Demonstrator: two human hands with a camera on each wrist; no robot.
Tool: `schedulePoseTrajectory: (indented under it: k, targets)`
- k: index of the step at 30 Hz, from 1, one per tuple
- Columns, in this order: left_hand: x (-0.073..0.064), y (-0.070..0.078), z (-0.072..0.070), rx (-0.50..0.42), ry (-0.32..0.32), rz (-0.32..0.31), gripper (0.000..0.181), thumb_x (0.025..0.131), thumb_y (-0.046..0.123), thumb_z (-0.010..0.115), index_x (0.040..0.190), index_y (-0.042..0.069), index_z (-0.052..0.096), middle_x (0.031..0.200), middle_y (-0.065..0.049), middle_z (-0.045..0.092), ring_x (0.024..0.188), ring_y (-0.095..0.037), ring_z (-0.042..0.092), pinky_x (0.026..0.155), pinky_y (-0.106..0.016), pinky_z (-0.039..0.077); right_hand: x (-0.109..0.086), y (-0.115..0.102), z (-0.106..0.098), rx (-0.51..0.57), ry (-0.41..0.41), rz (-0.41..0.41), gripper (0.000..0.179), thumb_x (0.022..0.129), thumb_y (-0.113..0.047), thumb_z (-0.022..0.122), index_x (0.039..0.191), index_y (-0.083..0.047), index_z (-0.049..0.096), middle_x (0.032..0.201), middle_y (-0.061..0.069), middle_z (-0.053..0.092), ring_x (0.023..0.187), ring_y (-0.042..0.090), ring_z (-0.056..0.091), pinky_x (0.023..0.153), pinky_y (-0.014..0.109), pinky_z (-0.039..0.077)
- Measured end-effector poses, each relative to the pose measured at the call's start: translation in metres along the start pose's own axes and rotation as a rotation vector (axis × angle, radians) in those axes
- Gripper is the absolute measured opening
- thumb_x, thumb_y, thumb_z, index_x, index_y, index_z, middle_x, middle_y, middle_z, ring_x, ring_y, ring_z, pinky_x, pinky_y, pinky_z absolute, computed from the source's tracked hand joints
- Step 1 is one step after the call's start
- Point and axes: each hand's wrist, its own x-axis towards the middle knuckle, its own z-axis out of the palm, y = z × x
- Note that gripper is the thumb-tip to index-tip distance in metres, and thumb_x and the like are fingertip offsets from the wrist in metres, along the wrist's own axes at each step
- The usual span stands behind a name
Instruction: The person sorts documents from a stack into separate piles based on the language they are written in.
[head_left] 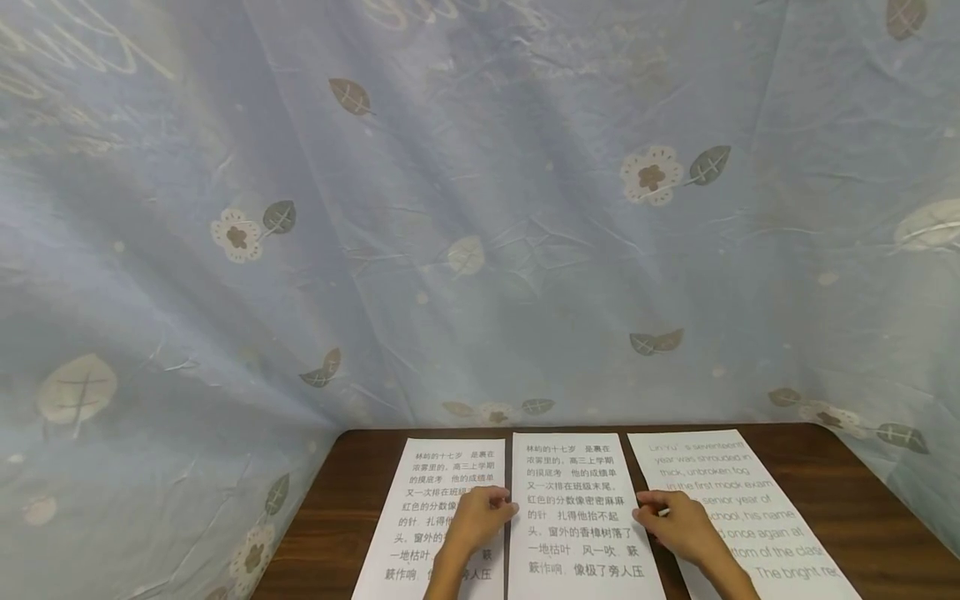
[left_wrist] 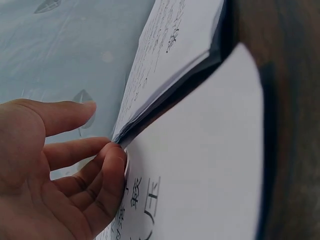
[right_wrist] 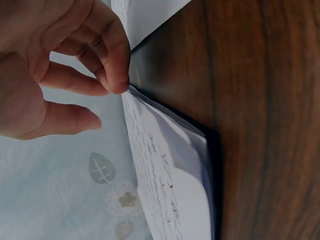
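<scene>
Three stacks of printed white paper lie side by side. The middle stack and the left stack carry Chinese text, while the right stack has English text. My left hand is over the left stack, its fingertips at the middle stack's left edge. On the opposite side, my right hand has its fingertips at the middle stack's right edge, overlapping the right stack in the head view. In both wrist views the thumbs stand apart from the loosely bent fingers, and no paper shows between them.
The dark brown wooden table has rounded far corners. Behind and beside it hangs a pale blue curtain with leaf and flower prints. Narrow gaps separate the stacks, the right-hand one widening toward me.
</scene>
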Motion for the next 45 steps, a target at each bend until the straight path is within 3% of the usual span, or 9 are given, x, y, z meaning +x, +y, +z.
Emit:
schedulePoseTrajectory:
  k: [2,5,9,15,22,29,38,45]
  targets:
    - [0.0,0.0,0.001,0.008,0.002,-0.007,0.04,0.095,0.023,0.077,0.124,-0.004,0.076,0.093,-0.005,0.076,0.076,-0.012,0.063,0.064,-0.025,0.054,0.0,0.0,0.001,-0.035,0.004,0.002,0.043,0.094,-0.018,0.078,0.126,0.01,0.072,0.1,0.004,0.077,0.075,0.016,0.066,0.059,0.025,0.055]
    - [0.0,0.001,0.002,0.012,0.007,-0.014,0.038,0.095,0.023,0.077,0.122,-0.003,0.076,0.091,-0.003,0.075,0.076,-0.011,0.063,0.063,-0.025,0.053,0.0,0.002,0.003,-0.092,0.001,0.005,0.042,0.093,-0.02,0.08,0.123,0.008,0.074,0.099,0.002,0.076,0.08,0.017,0.063,0.063,0.027,0.049]
    - [0.0,0.002,0.003,0.023,0.015,-0.018,0.037,0.095,0.023,0.078,0.121,-0.003,0.077,0.091,-0.002,0.076,0.077,-0.011,0.064,0.065,-0.026,0.056,0.0,0.003,0.005,-0.122,-0.004,-0.003,0.04,0.092,-0.02,0.081,0.121,0.006,0.076,0.099,0.002,0.077,0.094,0.021,0.07,0.073,0.035,0.057]
    - [-0.001,0.004,0.004,0.021,0.014,-0.028,0.038,0.095,0.023,0.078,0.122,-0.003,0.077,0.092,-0.002,0.076,0.077,-0.01,0.066,0.067,-0.028,0.059,0.001,0.003,0.005,-0.128,-0.005,-0.018,0.038,0.091,-0.019,0.081,0.119,0.007,0.076,0.1,0.004,0.079,0.1,0.032,0.074,0.08,0.047,0.062]
    - [-0.001,0.007,0.005,-0.003,0.016,-0.016,0.038,0.096,0.022,0.077,0.125,-0.002,0.076,0.101,-0.007,0.079,0.077,-0.01,0.065,0.064,-0.025,0.056,0.0,0.0,0.004,-0.131,0.017,-0.022,0.038,0.092,-0.018,0.08,0.121,0.007,0.075,0.102,0.005,0.077,0.093,0.024,0.073,0.07,0.036,0.059]
    - [-0.001,0.007,0.009,0.027,0.048,-0.004,0.041,0.094,0.023,0.079,0.125,-0.004,0.075,0.083,0.002,0.071,0.065,-0.009,0.058,0.054,-0.021,0.048,0.001,0.003,0.004,-0.149,0.001,-0.029,0.042,0.092,-0.017,0.08,0.12,0.013,0.072,0.106,0.016,0.079,0.106,0.045,0.075,0.087,0.055,0.065]
    - [0.001,0.007,0.011,0.039,0.04,-0.011,0.042,0.094,0.022,0.079,0.125,-0.005,0.075,0.086,0.0,0.072,0.067,-0.009,0.06,0.056,-0.022,0.049,0.0,0.0,0.004,-0.146,-0.006,-0.024,0.039,0.093,-0.018,0.079,0.119,0.011,0.074,0.115,0.025,0.077,0.112,0.049,0.073,0.089,0.057,0.064]
    - [0.001,0.008,0.012,0.044,0.055,-0.037,0.045,0.093,0.023,0.079,0.128,-0.004,0.073,0.079,0.003,0.069,0.062,-0.011,0.058,0.051,-0.023,0.047,-0.001,-0.002,0.003,-0.152,-0.013,-0.016,0.043,0.093,-0.019,0.079,0.121,0.012,0.073,0.121,0.031,0.074,0.11,0.05,0.073,0.087,0.056,0.065]
